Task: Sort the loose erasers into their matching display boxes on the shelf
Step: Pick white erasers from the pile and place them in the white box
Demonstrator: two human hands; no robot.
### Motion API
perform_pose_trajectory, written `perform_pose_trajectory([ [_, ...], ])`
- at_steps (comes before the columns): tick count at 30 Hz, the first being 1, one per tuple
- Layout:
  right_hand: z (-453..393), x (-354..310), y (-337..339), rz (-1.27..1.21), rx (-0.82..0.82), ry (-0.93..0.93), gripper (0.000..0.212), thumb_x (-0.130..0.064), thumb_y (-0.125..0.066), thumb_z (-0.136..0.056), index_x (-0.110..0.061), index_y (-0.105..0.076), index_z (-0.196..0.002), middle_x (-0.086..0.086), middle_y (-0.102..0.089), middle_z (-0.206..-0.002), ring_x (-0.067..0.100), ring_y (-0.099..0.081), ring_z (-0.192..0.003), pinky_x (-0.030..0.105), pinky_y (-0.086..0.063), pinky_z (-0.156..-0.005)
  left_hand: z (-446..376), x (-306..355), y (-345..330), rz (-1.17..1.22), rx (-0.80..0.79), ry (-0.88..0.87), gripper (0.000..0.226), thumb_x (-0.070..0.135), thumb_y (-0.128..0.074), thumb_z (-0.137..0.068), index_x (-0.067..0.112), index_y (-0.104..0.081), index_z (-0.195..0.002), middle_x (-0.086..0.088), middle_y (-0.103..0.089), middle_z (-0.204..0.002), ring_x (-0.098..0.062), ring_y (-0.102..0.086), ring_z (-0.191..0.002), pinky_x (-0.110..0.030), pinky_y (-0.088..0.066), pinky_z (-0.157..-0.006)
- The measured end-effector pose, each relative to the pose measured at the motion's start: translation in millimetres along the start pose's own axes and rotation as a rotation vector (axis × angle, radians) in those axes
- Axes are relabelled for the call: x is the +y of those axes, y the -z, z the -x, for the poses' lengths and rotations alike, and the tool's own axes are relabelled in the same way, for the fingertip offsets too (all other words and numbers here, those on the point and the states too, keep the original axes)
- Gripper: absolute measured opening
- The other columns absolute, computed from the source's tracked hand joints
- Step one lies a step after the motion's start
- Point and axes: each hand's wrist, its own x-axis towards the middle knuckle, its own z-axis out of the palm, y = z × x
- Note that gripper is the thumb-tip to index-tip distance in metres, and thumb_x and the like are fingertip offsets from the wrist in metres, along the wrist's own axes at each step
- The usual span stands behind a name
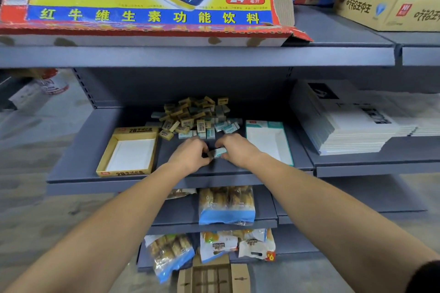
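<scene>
- Both hands meet on the grey shelf (100,150): right hand (235,148) pinches a teal eraser (217,152) between curled fingers; left hand (190,154) curls against its other end, hold unclear.
- Loose erasers (195,118), yellow and teal mixed, lie heaped just behind the hands.
- Yellow display box (108,150) sits left of the hands, teal display box (287,140) right.

Even overhead light, shadowed shelf recess, soft focus, wide-angle bending at edges.
</scene>
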Motion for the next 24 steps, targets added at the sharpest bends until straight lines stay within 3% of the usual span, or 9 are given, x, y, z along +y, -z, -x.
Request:
perform_pose_trajectory([
  [8,4.1,1.1,-1.6,-0.043,0.018,0.015,0.036,-0.017,-0.066,-0.085,-0.018,-0.064,-0.12,0.006,-0.059,-0.124,0.025,-0.054,-0.114,0.038,-0.045,-0.099,0.8,-1.3,-1.0,0.015,-0.001,0.028,0.015,0.027,-0.071,-0.08,0.017,-0.071,-0.09,-0.004,-0.061,-0.098,-0.022,-0.059,-0.088,-0.038,-0.052,-0.074],
  [24,8.8,-6.4,-0.7,-0.056,0.063,0.045,0.039,-0.019,-0.065,-0.088,-0.017,-0.06,-0.126,0.007,-0.055,-0.126,0.025,-0.052,-0.115,0.036,-0.045,-0.098,5.6,-3.5,5.9,-0.014,0.01,0.063,0.033,0.024,-0.072,-0.08,0.014,-0.066,-0.111,-0.007,-0.057,-0.115,-0.025,-0.056,-0.102,-0.039,-0.05,-0.085],
])
